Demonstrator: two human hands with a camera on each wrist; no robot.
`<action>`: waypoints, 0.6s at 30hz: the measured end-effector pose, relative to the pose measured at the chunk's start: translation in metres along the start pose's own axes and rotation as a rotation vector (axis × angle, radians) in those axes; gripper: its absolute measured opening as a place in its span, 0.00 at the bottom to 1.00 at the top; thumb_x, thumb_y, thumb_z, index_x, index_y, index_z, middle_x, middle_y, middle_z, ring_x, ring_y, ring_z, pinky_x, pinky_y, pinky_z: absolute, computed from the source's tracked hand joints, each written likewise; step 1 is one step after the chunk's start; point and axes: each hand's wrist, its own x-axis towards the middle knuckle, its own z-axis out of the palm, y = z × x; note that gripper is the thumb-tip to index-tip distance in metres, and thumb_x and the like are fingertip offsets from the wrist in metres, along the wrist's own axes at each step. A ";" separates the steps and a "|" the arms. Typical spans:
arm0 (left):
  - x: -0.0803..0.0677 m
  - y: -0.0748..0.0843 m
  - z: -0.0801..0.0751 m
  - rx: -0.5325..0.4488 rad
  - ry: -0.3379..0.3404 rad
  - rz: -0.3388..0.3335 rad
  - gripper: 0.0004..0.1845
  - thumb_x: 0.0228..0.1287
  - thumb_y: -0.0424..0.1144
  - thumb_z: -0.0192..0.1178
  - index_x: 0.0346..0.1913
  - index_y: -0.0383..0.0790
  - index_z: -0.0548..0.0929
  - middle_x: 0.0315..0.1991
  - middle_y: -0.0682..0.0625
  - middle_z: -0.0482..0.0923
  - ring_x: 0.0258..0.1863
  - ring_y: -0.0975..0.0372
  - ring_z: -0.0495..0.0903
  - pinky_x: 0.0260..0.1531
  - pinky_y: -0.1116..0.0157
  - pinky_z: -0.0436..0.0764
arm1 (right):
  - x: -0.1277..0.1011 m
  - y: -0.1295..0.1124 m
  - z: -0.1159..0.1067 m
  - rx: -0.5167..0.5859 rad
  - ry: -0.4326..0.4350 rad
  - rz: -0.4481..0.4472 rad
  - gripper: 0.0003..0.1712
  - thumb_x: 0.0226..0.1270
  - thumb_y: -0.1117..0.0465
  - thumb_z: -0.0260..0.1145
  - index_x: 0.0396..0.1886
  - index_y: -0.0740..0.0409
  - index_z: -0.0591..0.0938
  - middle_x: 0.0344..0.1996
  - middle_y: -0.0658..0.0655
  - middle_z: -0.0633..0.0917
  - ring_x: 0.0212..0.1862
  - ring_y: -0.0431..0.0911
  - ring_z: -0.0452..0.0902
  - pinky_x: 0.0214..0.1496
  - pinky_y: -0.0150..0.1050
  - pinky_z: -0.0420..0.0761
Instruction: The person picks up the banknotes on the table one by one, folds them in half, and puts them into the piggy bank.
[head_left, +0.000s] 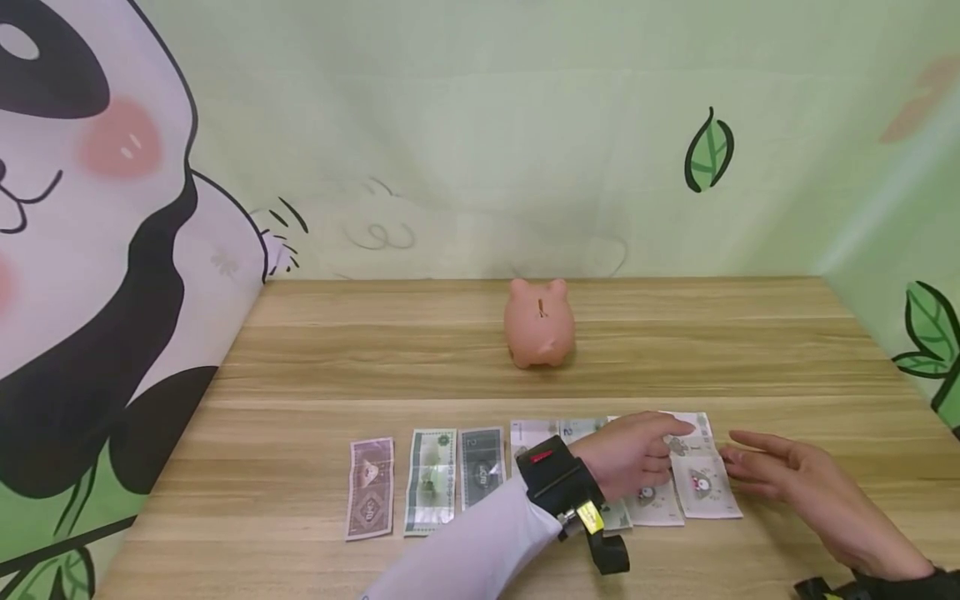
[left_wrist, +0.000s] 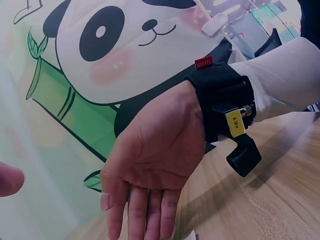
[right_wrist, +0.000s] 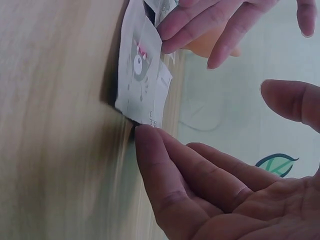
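Observation:
A row of paper banknotes lies across the table. My left hand [head_left: 628, 457] reaches over the pale notes on its right side, hiding parts of them. In the right wrist view, its fingers [right_wrist: 227, 30] are extended near the end note, thumb apart. At the right edge of that end banknote [head_left: 708, 487], my right hand [head_left: 817, 496] has its fingertips touching the paper. Its thumb stands well away from the fingers. The left wrist view shows the right palm [left_wrist: 155, 145] with fingers straight and pointing down.
Behind the row stands a pink piggy bank [head_left: 538, 325] with a slot on top. Farther left lie a purple note [head_left: 370, 490], a green note [head_left: 431, 483] and a dark grey note [head_left: 482, 467]. Printed fabric walls [head_left: 480, 150] enclose the wooden table [head_left: 375, 350].

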 end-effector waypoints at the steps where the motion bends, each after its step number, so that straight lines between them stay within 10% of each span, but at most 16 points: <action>1: 0.000 0.000 0.000 -0.007 -0.001 0.000 0.27 0.77 0.41 0.52 0.72 0.30 0.66 0.76 0.19 0.52 0.79 0.32 0.53 0.80 0.42 0.57 | 0.000 0.000 0.000 0.001 0.002 0.002 0.38 0.85 0.52 0.52 0.77 0.79 0.57 0.68 0.73 0.77 0.50 0.28 0.84 0.51 0.28 0.84; 10: -0.002 0.004 -0.002 -0.054 0.007 0.012 0.29 0.75 0.41 0.54 0.72 0.31 0.66 0.75 0.18 0.53 0.78 0.32 0.54 0.79 0.43 0.59 | 0.001 0.001 0.000 0.019 0.085 0.001 0.38 0.84 0.51 0.55 0.77 0.77 0.59 0.66 0.68 0.80 0.49 0.25 0.82 0.52 0.31 0.87; 18: -0.008 0.012 -0.005 -0.104 -0.025 0.032 0.32 0.75 0.43 0.52 0.76 0.32 0.61 0.76 0.21 0.55 0.78 0.34 0.56 0.81 0.45 0.58 | 0.003 0.008 0.000 0.135 0.253 -0.121 0.29 0.76 0.56 0.67 0.71 0.63 0.75 0.45 0.29 0.87 0.48 0.20 0.79 0.46 0.23 0.84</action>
